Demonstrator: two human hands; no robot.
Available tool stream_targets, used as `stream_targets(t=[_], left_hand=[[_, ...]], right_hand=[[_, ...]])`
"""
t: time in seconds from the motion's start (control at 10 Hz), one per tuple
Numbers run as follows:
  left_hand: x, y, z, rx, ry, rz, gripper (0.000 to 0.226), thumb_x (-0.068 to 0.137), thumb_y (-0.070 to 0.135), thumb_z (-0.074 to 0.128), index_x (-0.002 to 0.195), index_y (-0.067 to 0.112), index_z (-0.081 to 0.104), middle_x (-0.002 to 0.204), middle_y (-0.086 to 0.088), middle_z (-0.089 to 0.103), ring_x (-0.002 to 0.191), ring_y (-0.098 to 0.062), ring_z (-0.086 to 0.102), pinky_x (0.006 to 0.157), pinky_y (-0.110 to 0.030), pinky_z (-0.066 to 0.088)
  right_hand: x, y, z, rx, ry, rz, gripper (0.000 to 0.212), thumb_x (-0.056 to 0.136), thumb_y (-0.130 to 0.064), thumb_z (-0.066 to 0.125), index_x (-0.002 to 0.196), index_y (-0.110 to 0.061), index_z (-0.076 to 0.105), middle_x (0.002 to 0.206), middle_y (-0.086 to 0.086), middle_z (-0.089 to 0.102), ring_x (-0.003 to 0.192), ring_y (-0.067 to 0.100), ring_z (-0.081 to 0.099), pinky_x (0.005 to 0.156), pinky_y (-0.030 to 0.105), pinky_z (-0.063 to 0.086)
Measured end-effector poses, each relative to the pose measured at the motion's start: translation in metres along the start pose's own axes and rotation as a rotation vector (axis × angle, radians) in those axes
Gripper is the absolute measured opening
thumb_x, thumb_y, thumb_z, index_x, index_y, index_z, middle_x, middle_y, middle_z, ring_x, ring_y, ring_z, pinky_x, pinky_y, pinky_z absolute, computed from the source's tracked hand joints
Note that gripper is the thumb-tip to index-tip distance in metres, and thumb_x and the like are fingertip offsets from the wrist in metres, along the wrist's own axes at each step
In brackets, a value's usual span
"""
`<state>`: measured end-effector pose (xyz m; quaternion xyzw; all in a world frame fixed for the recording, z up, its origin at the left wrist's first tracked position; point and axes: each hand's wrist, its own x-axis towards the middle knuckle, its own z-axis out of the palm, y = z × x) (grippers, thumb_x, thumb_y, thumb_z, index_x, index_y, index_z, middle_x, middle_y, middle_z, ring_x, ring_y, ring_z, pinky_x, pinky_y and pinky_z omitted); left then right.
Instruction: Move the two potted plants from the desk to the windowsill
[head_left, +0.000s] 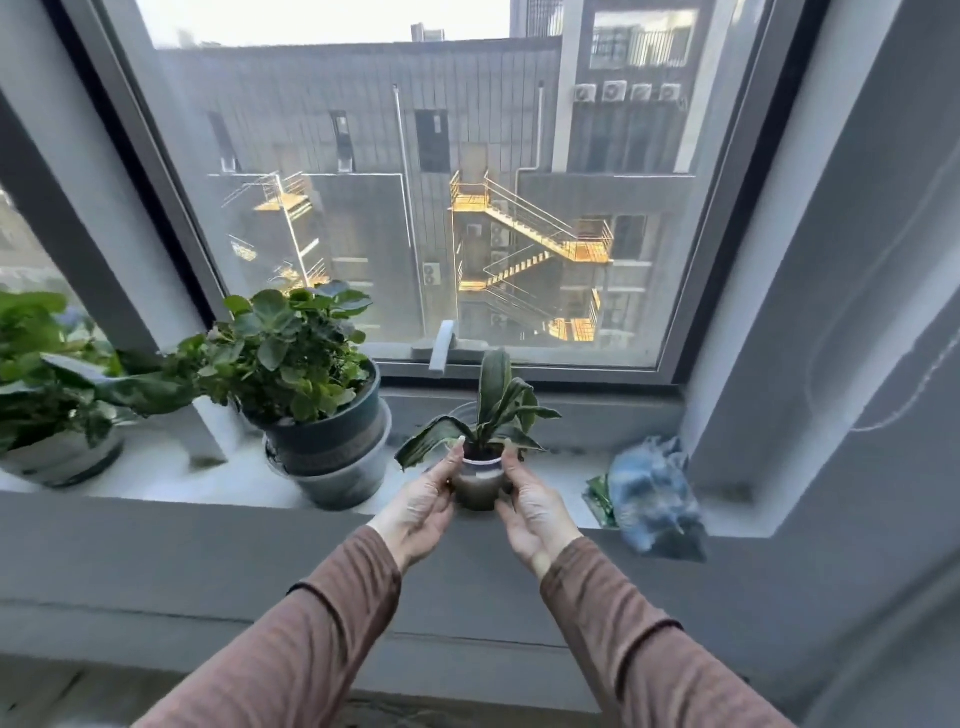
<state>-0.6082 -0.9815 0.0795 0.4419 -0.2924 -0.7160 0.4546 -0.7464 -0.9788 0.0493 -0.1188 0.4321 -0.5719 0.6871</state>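
A small potted plant (480, 480) with long drooping green leaves and a purple-and-white pot sits at the front edge of the white windowsill (208, 478). My left hand (423, 506) cups the pot's left side and my right hand (530, 512) cups its right side, fingers touching the pot. To the left stands a larger leafy plant in a dark teal pot (324, 431), resting in a grey saucer on the sill. Brown sleeves cover both forearms.
A third big plant in a white pot (57, 447) stands at the far left of the sill. A blue plastic bag (654, 499) lies on the sill's right end beside the wall. The window handle (441, 345) is just behind the small plant.
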Motion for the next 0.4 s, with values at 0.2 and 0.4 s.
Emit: stream_targets(t=[0.2,0.4], left_hand=[[0.011,-0.006,-0.003,-0.014,0.011,-0.015,0.035,0.098,0.033,0.057,0.077,0.026,0.085,0.091,0.002,0.082,0.083,-0.003,0.075,0.061,-0.016,0.057],[-0.018,0.000,0.001,0.032,0.162,-0.035,0.079,0.088,0.046,0.066,0.150,0.008,0.037,0.161,-0.018,0.016,0.150,-0.023,0.008,0.121,-0.033,0.008]], right_hand=[[0.010,0.005,0.006,-0.075,0.030,0.017,0.022,0.103,-0.026,0.068,0.117,-0.011,0.074,0.102,-0.002,0.076,0.102,0.010,0.065,0.110,0.031,0.032],[-0.029,-0.003,0.019,-0.103,0.095,0.027,0.069,0.099,-0.035,0.073,0.155,0.001,0.055,0.167,0.015,0.056,0.164,0.026,0.040,0.133,0.038,0.022]])
